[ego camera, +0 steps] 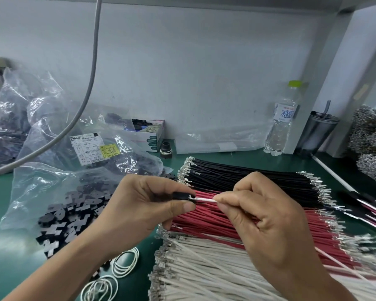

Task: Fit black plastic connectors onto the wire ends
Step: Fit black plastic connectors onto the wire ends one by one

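Note:
My left hand (pixel 139 205) pinches a black plastic connector (pixel 181 196) between thumb and fingers. My right hand (pixel 267 216) pinches a white wire (pixel 205 199) whose metal end sits at the connector's opening. Below both hands lie three rows of cut wires with metal terminals: black wires (pixel 248 177) at the back, red wires (pixel 215 222) in the middle, white wires (pixel 204 268) nearest me. A heap of loose black connectors (pixel 65 218) lies to the left on a clear plastic bag.
Clear bags (pixel 52 131) with a labelled packet stand at the left, with a grey cable (pixel 83 105) hanging across them. White rubber bands (pixel 117 270) lie near the front. A water bottle (pixel 284 118), a tumbler (pixel 319 131), a small box (pixel 152 135) and finished wires (pixel 367 209) sit behind and right.

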`<state>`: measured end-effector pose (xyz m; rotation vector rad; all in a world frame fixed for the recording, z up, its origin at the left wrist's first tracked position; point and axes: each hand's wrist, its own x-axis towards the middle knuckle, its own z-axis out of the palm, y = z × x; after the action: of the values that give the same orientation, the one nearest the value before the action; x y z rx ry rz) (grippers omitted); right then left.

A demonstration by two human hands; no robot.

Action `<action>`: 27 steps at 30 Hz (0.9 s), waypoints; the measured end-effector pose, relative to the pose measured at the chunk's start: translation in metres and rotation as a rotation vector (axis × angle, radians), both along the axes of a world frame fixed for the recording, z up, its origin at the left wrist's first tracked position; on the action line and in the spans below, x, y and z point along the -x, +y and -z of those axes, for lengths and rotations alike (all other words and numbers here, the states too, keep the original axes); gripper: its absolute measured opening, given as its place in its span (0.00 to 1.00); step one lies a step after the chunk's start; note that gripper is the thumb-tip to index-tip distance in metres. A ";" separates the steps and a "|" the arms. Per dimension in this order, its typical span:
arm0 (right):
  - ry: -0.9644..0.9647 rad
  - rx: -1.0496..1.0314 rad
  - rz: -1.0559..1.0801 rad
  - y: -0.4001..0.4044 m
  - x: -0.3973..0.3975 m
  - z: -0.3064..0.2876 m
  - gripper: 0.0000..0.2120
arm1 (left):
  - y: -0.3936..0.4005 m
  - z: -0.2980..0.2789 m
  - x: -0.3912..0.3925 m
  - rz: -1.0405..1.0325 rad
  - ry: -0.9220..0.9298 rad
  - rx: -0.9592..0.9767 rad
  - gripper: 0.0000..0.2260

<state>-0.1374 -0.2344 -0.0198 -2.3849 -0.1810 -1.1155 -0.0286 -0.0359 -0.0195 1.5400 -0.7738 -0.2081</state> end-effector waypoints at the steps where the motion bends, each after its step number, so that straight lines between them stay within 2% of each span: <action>1: 0.040 -0.084 -0.049 0.000 -0.001 0.001 0.06 | 0.000 0.001 0.000 0.008 -0.024 -0.021 0.08; 3: 0.102 -0.156 -0.102 0.003 -0.002 0.004 0.06 | 0.000 0.004 0.000 0.014 -0.090 -0.072 0.08; 8: 0.117 -0.115 -0.067 0.007 -0.001 0.006 0.06 | 0.000 0.006 -0.001 -0.003 -0.090 -0.065 0.11; 15: 0.007 -0.020 -0.026 0.012 -0.004 0.006 0.08 | -0.001 0.006 0.002 -0.013 -0.113 -0.078 0.13; 23: -0.054 0.059 -0.025 0.011 -0.006 0.012 0.08 | -0.004 0.005 0.007 -0.001 -0.206 -0.094 0.08; 27: -0.048 0.108 -0.037 0.006 -0.005 0.014 0.08 | -0.007 0.002 0.011 -0.003 -0.194 -0.078 0.05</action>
<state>-0.1326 -0.2288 -0.0338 -2.4397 -0.3073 -1.1733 -0.0394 -0.0433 -0.0215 1.6521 -0.9249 -0.0876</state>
